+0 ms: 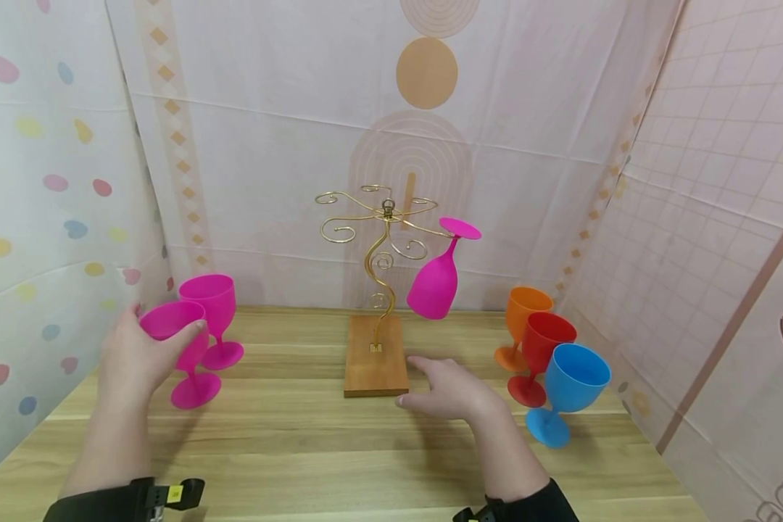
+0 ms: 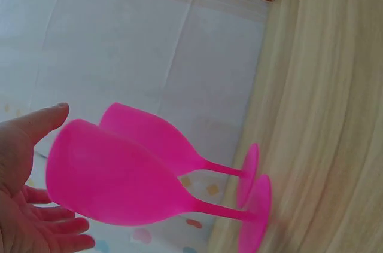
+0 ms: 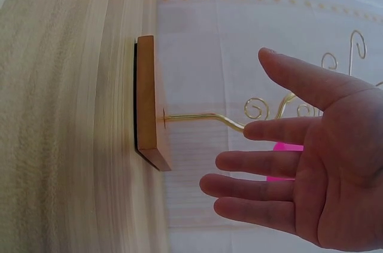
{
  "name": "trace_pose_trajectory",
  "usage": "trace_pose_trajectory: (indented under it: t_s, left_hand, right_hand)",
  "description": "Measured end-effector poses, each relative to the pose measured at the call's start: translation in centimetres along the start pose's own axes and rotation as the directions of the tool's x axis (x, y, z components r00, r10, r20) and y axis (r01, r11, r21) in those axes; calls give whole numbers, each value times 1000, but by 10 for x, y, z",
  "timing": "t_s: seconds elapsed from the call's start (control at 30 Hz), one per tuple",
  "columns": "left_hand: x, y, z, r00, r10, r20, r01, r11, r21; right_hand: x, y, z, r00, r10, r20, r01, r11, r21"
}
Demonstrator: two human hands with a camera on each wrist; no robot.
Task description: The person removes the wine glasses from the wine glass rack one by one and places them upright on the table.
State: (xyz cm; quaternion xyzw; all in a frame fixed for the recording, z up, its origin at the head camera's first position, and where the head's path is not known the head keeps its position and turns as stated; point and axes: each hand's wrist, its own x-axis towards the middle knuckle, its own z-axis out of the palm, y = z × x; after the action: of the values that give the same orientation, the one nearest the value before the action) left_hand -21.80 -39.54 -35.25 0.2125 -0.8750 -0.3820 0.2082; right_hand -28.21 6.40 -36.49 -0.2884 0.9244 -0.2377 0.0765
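Observation:
Two pink goblets stand upright at the left, the near goblet [image 1: 194,384] just in front of the far goblet [image 1: 212,296]. My left hand [image 1: 133,355] is at the near goblet's bowl with thumb and fingers spread either side; in the left wrist view the thumb [image 2: 45,122] stands apart from the bowl [image 2: 111,175]. A gold wire glass rack [image 1: 373,261] rises from a wooden base [image 1: 375,373]. From one of its arms a pink goblet [image 1: 436,286] hangs upside down, tilted. My right hand [image 1: 453,388], fingers extended and holding nothing, is beside the base's right edge.
At the right, an orange goblet [image 1: 527,308], a red goblet [image 1: 548,337] and a blue goblet [image 1: 576,377] stand upright close together. Patterned cloth walls [image 1: 267,181] enclose the wood-grain table [image 1: 300,449] at the back and both sides.

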Motion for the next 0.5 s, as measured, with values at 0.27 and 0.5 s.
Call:
trace_pose_trajectory:
  t_s: [0.27,0.5]
  left_hand:
    - [-11,21,-3,996,72,-59,-70,997,33]
    - [-24,42,-3,976,181,-121,-177,983,43]
  right_hand:
    - [0,-1,-1,1000,-12,27,11,998,56]
    - [-1,-2,-2,1000,-17,19,15,995,102]
